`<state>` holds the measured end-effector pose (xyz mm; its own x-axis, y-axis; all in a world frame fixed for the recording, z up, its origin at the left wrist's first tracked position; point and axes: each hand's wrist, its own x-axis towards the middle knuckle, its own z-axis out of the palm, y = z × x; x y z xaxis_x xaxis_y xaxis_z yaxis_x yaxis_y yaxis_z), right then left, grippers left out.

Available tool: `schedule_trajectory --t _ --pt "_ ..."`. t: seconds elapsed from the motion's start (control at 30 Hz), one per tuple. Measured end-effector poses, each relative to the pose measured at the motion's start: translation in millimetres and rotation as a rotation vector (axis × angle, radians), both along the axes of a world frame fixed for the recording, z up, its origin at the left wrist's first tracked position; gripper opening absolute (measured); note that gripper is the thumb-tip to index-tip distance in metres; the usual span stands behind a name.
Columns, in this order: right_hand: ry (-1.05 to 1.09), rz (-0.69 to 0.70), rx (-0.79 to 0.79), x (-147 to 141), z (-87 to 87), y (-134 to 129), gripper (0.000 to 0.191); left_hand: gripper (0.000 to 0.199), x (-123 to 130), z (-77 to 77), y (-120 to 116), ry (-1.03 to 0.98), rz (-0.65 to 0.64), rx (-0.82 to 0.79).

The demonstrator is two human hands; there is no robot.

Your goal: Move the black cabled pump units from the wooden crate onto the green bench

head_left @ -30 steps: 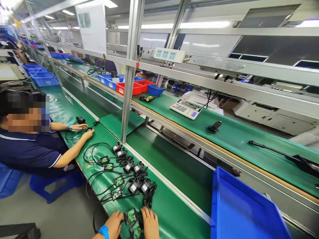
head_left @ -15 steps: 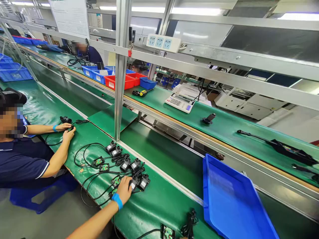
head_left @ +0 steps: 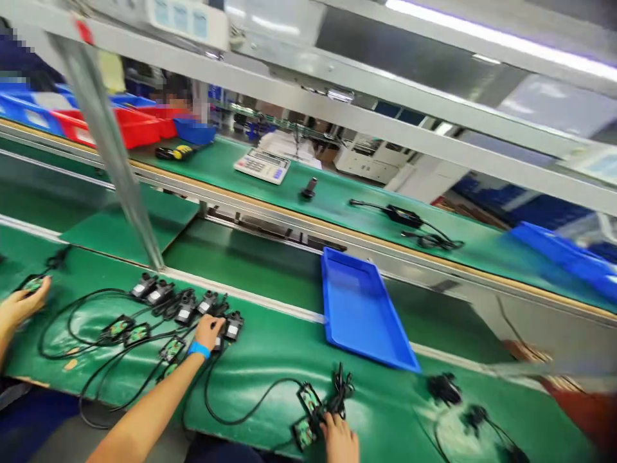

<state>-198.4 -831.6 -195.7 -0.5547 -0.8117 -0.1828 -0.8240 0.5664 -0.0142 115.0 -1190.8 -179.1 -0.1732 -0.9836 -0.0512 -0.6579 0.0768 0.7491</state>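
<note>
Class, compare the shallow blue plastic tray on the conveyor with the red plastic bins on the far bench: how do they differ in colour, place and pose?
The shallow blue plastic tray is blue; the red plastic bins are red. The tray lies near, straddling the belt's edge rail at an angle; the bins stand far off, in a row on the far bench. The tray is low-walled and shows a bare floor; the bins look deeper, their contents blurred. Both are open-topped rectangular plastic containers.

The mat [head_left: 270, 360] looks a smooth, faintly glossy green rubber or vinyl. The tray [head_left: 359, 308] is shiny blue plastic, the post [head_left: 108, 151] brushed metal, and the cables [head_left: 241, 411] matt black.
</note>
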Motion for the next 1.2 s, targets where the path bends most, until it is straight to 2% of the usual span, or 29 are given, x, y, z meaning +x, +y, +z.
schedule_trajectory --t 0.1,0.2,0.33,0.43,0.53,0.6,0.7,0.77,0.83,0.9,0.97,1.03,1.13,1.2 --pt "-0.026 -0.043 0.176 -3.9 21.4 -18.6 0.042 0.036 -8.5 -13.5 5.1 -0.009 0.165 -0.050" --pt "-0.060 -0.032 0.206 -17.6 30.1 -49.4 0.041 0.037 -9.3 -20.4 8.9 -0.023 0.250 -0.063" --pt "-0.117 0.017 0.224 -31.3 35.5 -90.0 0.041 0.028 0.6 -15.2 7.6 -0.004 0.200 -0.045" --pt "-0.142 0.092 0.153 -27.8 43.3 -111.8 0.045 0.028 5.4 -6.8 7.9 0.016 0.163 -0.024" --pt "-0.244 0.221 0.102 -19.6 50.5 -131.1 0.065 0.032 5.5 -2.0 6.7 0.027 0.153 0.002" --pt "-0.294 0.266 0.103 -19.4 58.6 -141.0 0.068 0.033 4.4 -0.9 4.9 0.026 0.161 0.022" --pt "-0.312 0.328 0.046 -29.8 82.0 -139.8 0.065 0.033 3.7 -0.3 2.8 0.023 0.175 0.052" --pt "-0.326 0.417 -0.015 -38.7 99.3 -123.5 0.069 0.033 4.1 -0.2 2.4 0.023 0.176 0.066" --pt "-0.336 0.514 -0.011 -43.1 107.0 -95.8 0.070 0.034 4.5 -0.3 2.6 0.025 0.174 0.073" --pt "-0.347 0.569 0.068 -40.1 98.2 -62.8 0.067 0.036 4.6 -0.6 3.0 0.026 0.177 0.077" --pt "-0.364 0.549 0.118 -31.4 74.2 -33.0 0.067 0.039 4.3 -1.1 3.6 0.028 0.184 0.080" --pt "-0.377 0.482 0.082 -21.8 44.2 -13.3 0.076 0.040 4.1 -1.9 4.3 0.029 0.188 0.080" --pt "-0.387 0.367 0.030 -13.2 10.7 -6.4 0.093 0.036 3.7 -3.1 4.8 0.022 0.180 0.074" --pt "-0.388 0.322 0.019 -12.8 1.1 -12.4 0.091 0.034 2.6 -3.8 4.2 0.006 0.178 0.066"
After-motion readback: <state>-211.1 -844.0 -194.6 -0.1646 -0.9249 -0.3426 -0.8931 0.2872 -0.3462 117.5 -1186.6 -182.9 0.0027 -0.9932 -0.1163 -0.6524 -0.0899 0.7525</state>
